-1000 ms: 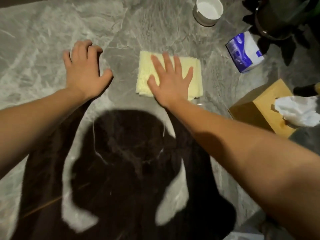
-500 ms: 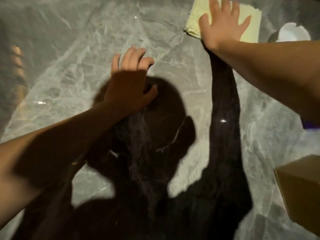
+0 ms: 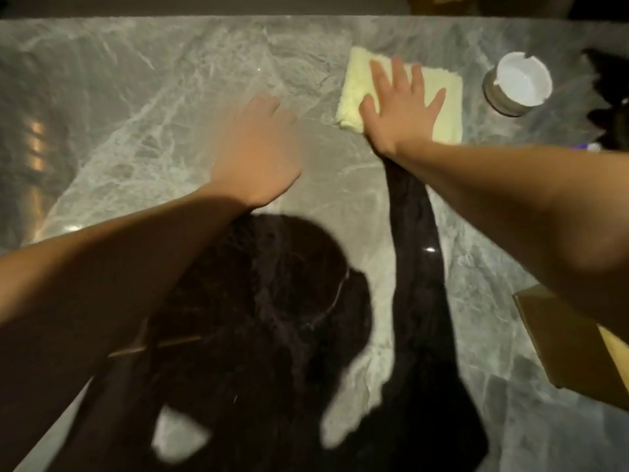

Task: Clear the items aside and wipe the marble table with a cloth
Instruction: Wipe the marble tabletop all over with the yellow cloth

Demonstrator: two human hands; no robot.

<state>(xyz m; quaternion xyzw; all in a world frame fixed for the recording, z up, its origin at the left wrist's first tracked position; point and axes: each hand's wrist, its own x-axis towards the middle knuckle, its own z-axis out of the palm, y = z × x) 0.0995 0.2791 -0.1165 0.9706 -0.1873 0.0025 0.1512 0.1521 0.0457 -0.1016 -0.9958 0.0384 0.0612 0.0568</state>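
Observation:
A folded pale yellow cloth [image 3: 354,83] lies on the grey marble table [image 3: 153,97] near its far edge. My right hand [image 3: 401,103] presses flat on the cloth with the fingers spread and the palm over its near half. My left hand [image 3: 255,151] rests palm down on the bare marble to the left of the cloth. It is blurred, holds nothing, and its fingers are loosely extended. Shadows of my head and arms darken the near part of the table.
A round white-lined cup [image 3: 517,83] stands just right of the cloth. A cardboard tissue box [image 3: 585,352] sits at the right edge under my forearm. A dark plant [image 3: 609,97] and a sliver of purple packet [image 3: 585,147] are at the far right.
My right hand slid the cloth away from me, from the table's middle to the far side beside the white cup. My left hand shifted across the marble toward the cloth.

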